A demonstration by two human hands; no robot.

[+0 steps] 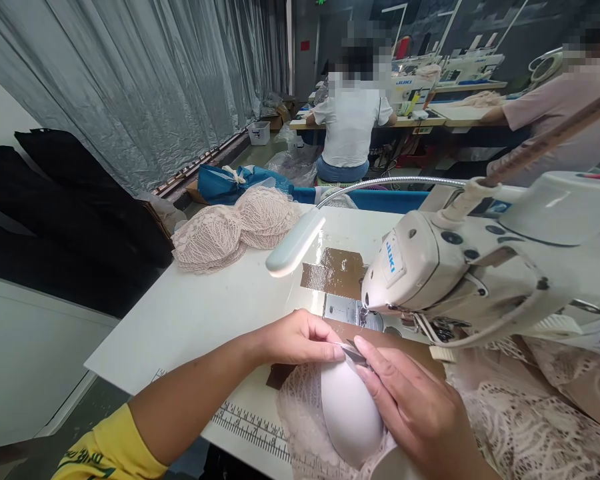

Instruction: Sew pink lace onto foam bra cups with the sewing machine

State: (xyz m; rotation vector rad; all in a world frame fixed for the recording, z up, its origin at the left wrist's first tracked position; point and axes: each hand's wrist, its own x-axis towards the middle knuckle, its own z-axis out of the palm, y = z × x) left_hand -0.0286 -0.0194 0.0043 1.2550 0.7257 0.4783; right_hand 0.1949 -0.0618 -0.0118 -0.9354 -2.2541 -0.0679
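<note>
A bra cup (351,415), smooth and white on its inner side with beige lace (300,407) around it, lies at the front edge of the sewing table. My left hand (305,338) pinches the cup's upper edge between thumb and fingers. Small dark thread snips (356,353) are held in my right hand (417,393), their blades at that same edge, close to the left thumb. The right hand's lower fingers rest along the cup's side. Whether the blades have a thread between them is too small to tell.
A JUKI sewing machine (410,260) stands right of my hands, its needle plate (343,308) just beyond them. A lamp (295,245) hangs over the table. Stacked lace cups (210,237) lie far left; more lace (530,420) lies right. Two people (350,120) sit ahead.
</note>
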